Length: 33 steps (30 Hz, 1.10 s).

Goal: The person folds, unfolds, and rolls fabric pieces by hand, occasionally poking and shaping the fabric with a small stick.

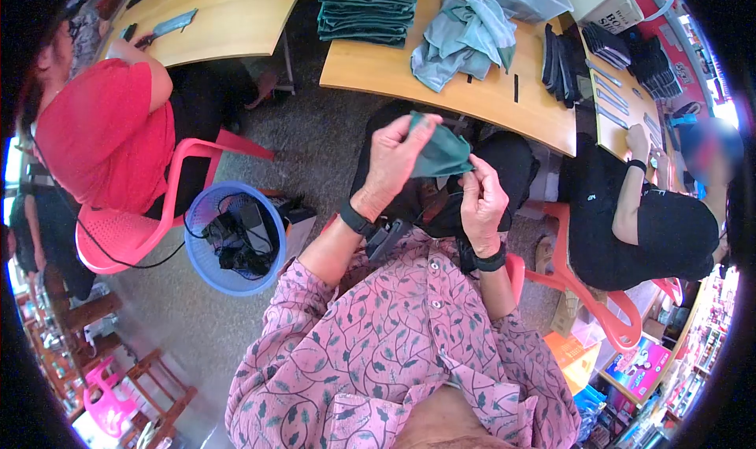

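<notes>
A small piece of dark green cloth (442,151) is stretched between my two hands above my lap. My left hand (396,159) pinches its upper left end between thumb and fingers. With the fingertips closed together, my right hand (483,200) grips the lower right corner. Ahead on the wooden table (378,69), a tall stack of folded green cloth (367,9) stands at the left. Beside that stack lies a loose heap of grey-green cloth pieces (465,41).
A blue basket (206,254) with black cables and devices is on the floor at my left. People sit on either side, in a red top (106,138) and a black top (669,232). A grey plastic bin (524,4) and dark folded strips (559,67) are on the table.
</notes>
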Each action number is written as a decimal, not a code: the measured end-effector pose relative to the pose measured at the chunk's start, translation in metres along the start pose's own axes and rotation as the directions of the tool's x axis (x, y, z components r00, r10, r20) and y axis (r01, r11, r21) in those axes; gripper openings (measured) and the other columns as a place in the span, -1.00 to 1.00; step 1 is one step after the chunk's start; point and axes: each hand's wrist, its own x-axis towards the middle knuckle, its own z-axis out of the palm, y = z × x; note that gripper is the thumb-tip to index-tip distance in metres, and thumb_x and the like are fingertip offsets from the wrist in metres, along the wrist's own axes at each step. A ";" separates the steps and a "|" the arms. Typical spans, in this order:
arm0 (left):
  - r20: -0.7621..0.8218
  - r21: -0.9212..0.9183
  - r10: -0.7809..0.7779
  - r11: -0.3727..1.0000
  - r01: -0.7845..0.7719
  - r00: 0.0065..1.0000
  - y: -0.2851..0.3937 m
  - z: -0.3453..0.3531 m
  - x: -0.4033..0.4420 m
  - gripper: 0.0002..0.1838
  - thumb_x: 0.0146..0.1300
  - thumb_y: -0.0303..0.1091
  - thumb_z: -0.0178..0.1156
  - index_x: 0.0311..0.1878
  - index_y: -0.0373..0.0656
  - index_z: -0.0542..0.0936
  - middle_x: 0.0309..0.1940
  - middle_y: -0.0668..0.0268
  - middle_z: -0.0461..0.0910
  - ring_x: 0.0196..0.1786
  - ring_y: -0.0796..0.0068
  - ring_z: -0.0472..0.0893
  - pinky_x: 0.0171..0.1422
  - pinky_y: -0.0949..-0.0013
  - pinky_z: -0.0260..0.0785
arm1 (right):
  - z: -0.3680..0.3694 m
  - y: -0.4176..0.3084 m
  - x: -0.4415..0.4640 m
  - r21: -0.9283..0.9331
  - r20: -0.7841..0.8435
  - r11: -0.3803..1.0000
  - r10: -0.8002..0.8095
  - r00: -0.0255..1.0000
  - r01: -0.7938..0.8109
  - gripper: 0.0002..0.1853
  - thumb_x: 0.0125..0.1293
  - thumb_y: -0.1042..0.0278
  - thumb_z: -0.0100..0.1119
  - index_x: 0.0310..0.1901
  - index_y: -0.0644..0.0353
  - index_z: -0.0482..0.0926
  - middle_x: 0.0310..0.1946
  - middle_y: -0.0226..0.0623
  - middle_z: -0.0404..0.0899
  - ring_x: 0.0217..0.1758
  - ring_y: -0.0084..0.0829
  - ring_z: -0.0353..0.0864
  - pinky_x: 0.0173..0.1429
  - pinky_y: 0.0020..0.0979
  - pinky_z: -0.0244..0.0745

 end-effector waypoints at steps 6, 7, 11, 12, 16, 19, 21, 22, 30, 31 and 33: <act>-0.202 -0.008 0.203 0.978 -0.209 0.958 0.020 -0.012 0.008 -0.73 0.49 -0.26 0.11 0.05 -0.22 0.64 -0.23 0.56 0.59 -0.20 0.82 0.44 -0.08 0.64 0.33 | -0.016 0.019 0.002 -0.067 0.070 0.997 0.049 0.996 -0.044 -0.82 0.42 0.52 0.10 0.00 0.31 0.58 -0.48 -0.48 0.57 -0.46 -0.67 0.50 -0.34 -0.61 0.43; -0.241 -0.050 0.202 0.974 -0.220 0.949 0.023 -0.014 0.009 -0.72 0.49 -0.26 0.10 0.07 -0.22 0.63 -0.21 0.56 0.59 -0.19 0.82 0.44 -0.07 0.64 0.32 | -0.017 0.022 0.003 -0.038 0.044 0.994 0.103 0.994 -0.101 -0.83 0.43 0.50 0.09 -0.01 0.29 0.59 -0.48 -0.48 0.56 -0.48 -0.69 0.47 -0.37 -0.63 0.39; -0.242 0.072 0.263 0.965 -0.253 0.934 0.017 -0.021 0.011 -0.73 0.50 -0.26 0.09 0.09 -0.19 0.62 -0.20 0.56 0.57 -0.20 0.81 0.45 -0.11 0.65 0.33 | -0.021 0.024 0.008 0.135 0.019 0.955 0.264 0.964 -0.264 -0.85 0.48 0.44 0.04 -0.04 0.23 0.57 -0.41 -0.48 0.57 -0.50 -0.74 0.42 -0.42 -0.65 0.35; -0.232 0.070 0.265 0.964 -0.255 0.936 0.015 -0.022 0.011 -0.73 0.50 -0.26 0.09 0.09 -0.19 0.62 -0.20 0.56 0.57 -0.20 0.81 0.45 -0.11 0.65 0.33 | -0.020 0.028 0.009 0.206 0.026 0.928 0.311 0.950 -0.310 -0.85 0.48 0.43 0.03 -0.04 0.22 0.56 -0.38 -0.47 0.58 -0.49 -0.74 0.44 -0.41 -0.65 0.36; -0.036 0.093 0.137 0.987 -0.133 0.990 0.022 -0.015 0.004 -0.71 0.48 -0.27 0.11 0.14 -0.17 0.60 -0.18 0.54 0.59 -0.18 0.82 0.47 -0.11 0.64 0.37 | -0.017 0.032 0.023 0.560 0.247 0.678 0.412 0.877 -0.476 -0.82 0.45 0.44 0.07 0.04 0.20 0.51 -0.27 -0.39 0.63 -0.56 -0.79 0.31 -0.53 -0.69 0.20; 0.144 0.062 0.021 0.998 -0.030 0.989 0.026 -0.006 -0.003 -0.71 0.48 -0.27 0.11 0.14 -0.19 0.59 -0.12 0.50 0.60 -0.12 0.77 0.50 -0.02 0.60 0.39 | -0.006 0.014 0.045 0.583 0.336 0.613 0.415 0.846 -0.533 -0.69 0.42 0.39 0.13 0.15 0.21 0.48 -0.15 -0.44 0.62 -0.58 -0.81 0.23 -0.56 -0.70 0.09; 0.186 0.084 0.012 0.996 -0.029 0.982 0.029 -0.002 -0.004 -0.71 0.48 -0.27 0.11 0.12 -0.21 0.60 -0.12 0.48 0.61 -0.11 0.75 0.51 0.00 0.59 0.39 | -0.004 0.014 0.055 0.559 0.501 0.591 0.317 0.805 -0.581 -0.58 0.38 0.30 0.21 0.22 0.21 0.45 -0.07 -0.52 0.60 -0.56 -0.84 0.20 -0.54 -0.69 0.10; 0.194 0.095 0.040 0.994 -0.059 0.980 0.032 0.000 -0.004 -0.71 0.47 -0.27 0.12 0.11 -0.22 0.60 -0.14 0.48 0.61 -0.11 0.75 0.51 -0.01 0.59 0.40 | -0.007 0.021 0.059 0.507 0.631 0.575 0.260 0.731 -0.642 -0.55 0.37 0.24 0.24 0.22 0.21 0.45 -0.06 -0.51 0.59 -0.52 -0.81 0.30 -0.47 -0.68 0.21; -0.015 0.316 0.127 0.942 -0.115 0.992 0.034 -0.027 0.012 -0.80 0.37 -0.40 0.24 -0.01 -0.23 0.68 -0.25 0.51 0.63 -0.20 0.80 0.49 -0.09 0.62 0.36 | -0.003 0.038 0.064 0.303 0.804 0.573 0.275 0.527 -0.762 -0.80 0.12 0.49 0.43 -0.25 0.22 0.59 -0.04 -0.40 0.56 -0.27 -0.70 0.49 -0.23 -0.63 0.39; -0.028 0.413 0.194 0.896 -0.165 0.981 0.037 -0.028 0.015 -0.81 0.35 -0.40 0.26 -0.04 -0.24 0.69 -0.27 0.51 0.65 -0.22 0.80 0.49 -0.11 0.62 0.36 | -0.006 0.035 0.067 0.272 0.796 0.584 0.309 0.520 -0.765 -0.83 0.14 0.49 0.39 -0.28 0.20 0.57 -0.03 -0.41 0.55 -0.27 -0.71 0.48 -0.24 -0.63 0.37; -0.073 0.415 0.253 0.887 -0.202 0.965 0.036 -0.033 0.023 -0.80 0.32 -0.40 0.29 -0.06 -0.27 0.69 -0.30 0.52 0.65 -0.25 0.79 0.49 -0.13 0.61 0.37 | -0.009 0.037 0.071 0.299 0.775 0.621 0.286 0.564 -0.724 -0.82 0.21 0.38 0.38 -0.24 0.18 0.56 -0.34 -0.55 0.50 -0.47 -0.77 0.34 -0.43 -0.65 0.19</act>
